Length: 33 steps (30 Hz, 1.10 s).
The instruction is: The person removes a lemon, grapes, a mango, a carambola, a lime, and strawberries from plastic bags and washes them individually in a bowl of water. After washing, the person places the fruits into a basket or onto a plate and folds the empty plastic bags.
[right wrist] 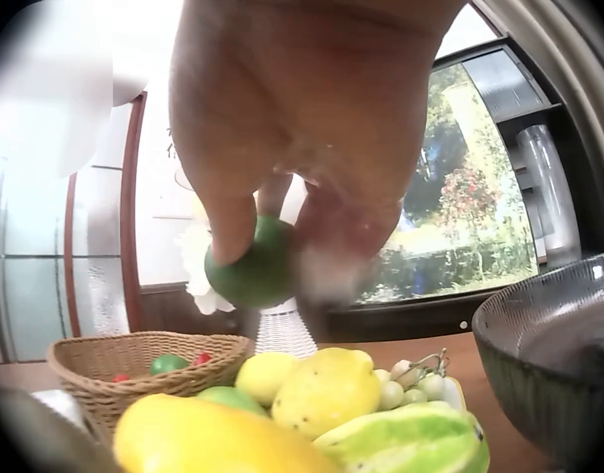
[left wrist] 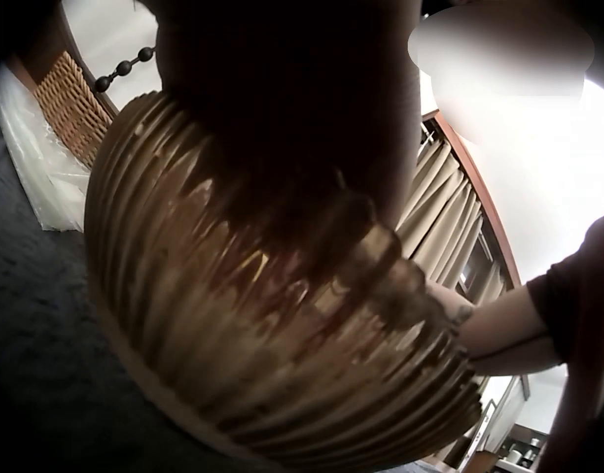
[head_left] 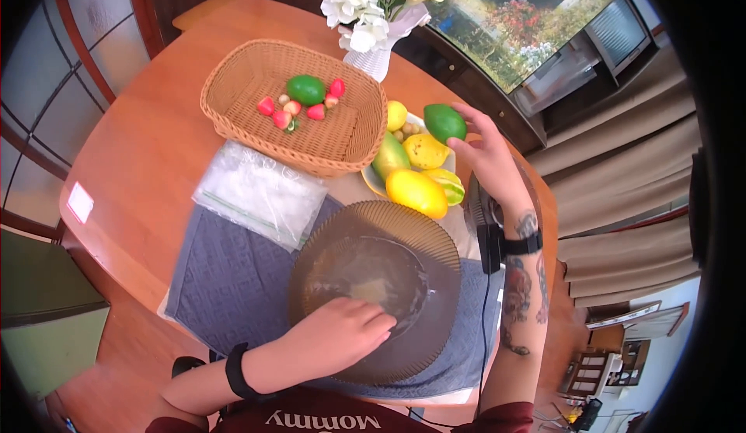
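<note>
My right hand (head_left: 491, 157) pinches a green lime (head_left: 444, 123) between thumb and fingers, raised over the right side of the fruit plate (head_left: 367, 179). On that plate lie a large yellow mango (head_left: 417, 192), a yellow fruit (head_left: 426, 151), a lemon (head_left: 396, 115), a green mango (head_left: 390, 157) and a striped yellow-green fruit (head_left: 448, 186). My left hand (head_left: 346, 332) lies over the near left part of a ribbed smoky glass bowl (head_left: 439, 277), fingers loosely bent and partly hidden. In the left wrist view the bowl's ribbed side (left wrist: 203, 325) is close below that dark hand.
A wicker basket (head_left: 225, 114) holds another green lime (head_left: 306, 89) and several small red fruits (head_left: 281, 119). A clear zip bag (head_left: 260, 192) lies on the grey cloth (head_left: 225, 270). A second glass bowl (right wrist: 553, 374) stands at the right. Behind is a white flower vase (head_left: 371, 61).
</note>
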Available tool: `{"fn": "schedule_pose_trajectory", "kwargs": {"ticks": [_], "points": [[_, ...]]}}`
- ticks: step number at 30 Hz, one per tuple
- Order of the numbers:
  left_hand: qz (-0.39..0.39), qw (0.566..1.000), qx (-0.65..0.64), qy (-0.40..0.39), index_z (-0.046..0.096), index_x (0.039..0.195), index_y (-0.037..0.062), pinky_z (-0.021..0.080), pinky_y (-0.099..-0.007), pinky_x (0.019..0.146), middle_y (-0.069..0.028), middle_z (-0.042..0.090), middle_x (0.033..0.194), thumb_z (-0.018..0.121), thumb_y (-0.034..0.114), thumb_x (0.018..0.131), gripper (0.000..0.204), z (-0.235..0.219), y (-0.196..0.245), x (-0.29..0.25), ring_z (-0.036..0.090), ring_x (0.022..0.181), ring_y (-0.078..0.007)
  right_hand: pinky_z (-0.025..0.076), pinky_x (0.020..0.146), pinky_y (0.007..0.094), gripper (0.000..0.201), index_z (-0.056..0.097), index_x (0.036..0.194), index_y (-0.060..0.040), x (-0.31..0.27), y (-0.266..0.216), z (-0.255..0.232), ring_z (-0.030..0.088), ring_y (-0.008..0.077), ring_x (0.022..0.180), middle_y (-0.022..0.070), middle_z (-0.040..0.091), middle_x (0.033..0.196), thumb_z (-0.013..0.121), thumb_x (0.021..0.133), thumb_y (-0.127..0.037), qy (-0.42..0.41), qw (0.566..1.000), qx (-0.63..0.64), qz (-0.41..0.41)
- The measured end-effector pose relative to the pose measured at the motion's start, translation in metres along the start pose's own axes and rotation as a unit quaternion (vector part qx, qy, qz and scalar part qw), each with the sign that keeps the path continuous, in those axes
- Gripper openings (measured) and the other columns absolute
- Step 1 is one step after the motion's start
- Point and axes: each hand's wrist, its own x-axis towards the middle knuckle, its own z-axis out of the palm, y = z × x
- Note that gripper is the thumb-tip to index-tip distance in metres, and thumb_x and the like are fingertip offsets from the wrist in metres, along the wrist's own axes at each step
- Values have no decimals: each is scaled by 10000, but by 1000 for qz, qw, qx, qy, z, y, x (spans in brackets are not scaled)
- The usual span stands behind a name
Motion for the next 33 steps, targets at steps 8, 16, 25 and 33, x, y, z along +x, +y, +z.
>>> {"fn": "schedule_pose_trajectory", "kwargs": {"ticks": [8,16,25,33], "points": [[-3,1000,13,-25,647,1028,71,527,-369,763,-66,640,893,655,136,877,165,-8,-1,0,641,843,-253,443,1014,395,399,653,1110,-35,54,25,23,572,321,1156,147,616,1191,500,780,128,-105,976,-126,-144],[-11,999,-30,1,646,1038,74,533,-365,762,-65,644,899,655,136,883,167,-8,-1,0,648,850,-253,461,950,359,316,671,1003,-23,59,24,38,596,298,1071,131,631,1096,462,801,102,-118,990,-9,-77],[-8,998,-54,13,653,1049,85,539,-374,752,-60,663,934,635,142,912,149,-14,-2,0,658,869,-255,428,1025,398,318,633,1136,-37,54,30,50,563,327,1170,151,606,1197,499,855,32,13,985,-59,-165],[-96,985,-135,-50,679,1103,106,540,-387,745,-95,698,914,574,178,974,182,-65,-13,14,676,842,-290,424,1007,294,183,638,1117,-19,-18,-26,13,563,157,1135,61,630,1192,511,1010,-93,49,986,157,-1]]}}
